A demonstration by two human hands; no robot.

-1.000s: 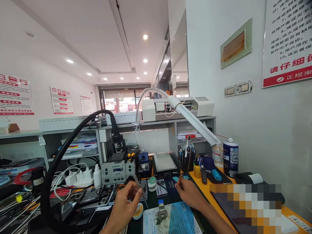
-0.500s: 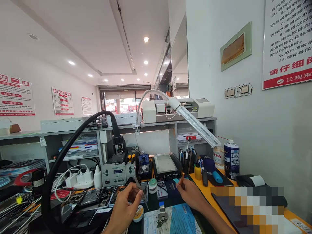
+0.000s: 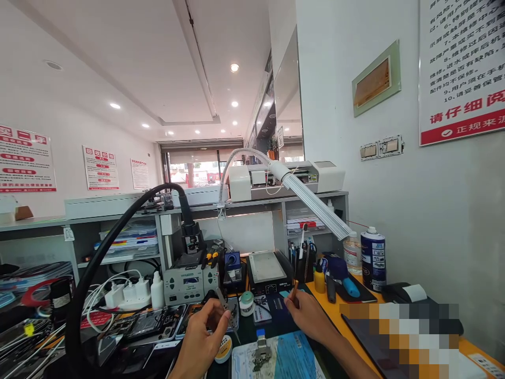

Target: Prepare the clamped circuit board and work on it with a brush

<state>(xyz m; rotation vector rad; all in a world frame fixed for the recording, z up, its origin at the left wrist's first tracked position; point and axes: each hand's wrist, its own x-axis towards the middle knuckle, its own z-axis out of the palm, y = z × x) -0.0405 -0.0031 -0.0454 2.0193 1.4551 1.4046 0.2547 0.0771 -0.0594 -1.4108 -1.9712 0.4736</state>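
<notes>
A person's left hand [image 3: 201, 337] pinches a pair of metal tweezers [image 3: 225, 306], tips pointing down toward a small circuit board clamped in a holder [image 3: 260, 351] that lies between and just below both hands. The right hand [image 3: 310, 316] grips a thin orange-brown tool [image 3: 294, 290] upright between its fingertips, just in front of a black hot plate [image 3: 268, 269].

Bright, even ceiling spotlights and daylight; sharp focus, wide-angle edge bending.

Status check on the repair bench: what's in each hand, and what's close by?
Left hand pinching metal tweezers, tips down. Right hand gripping a slim brown tool. Small clamped part on the blue mat between the hands. Solder spool beside the left hand.
</notes>
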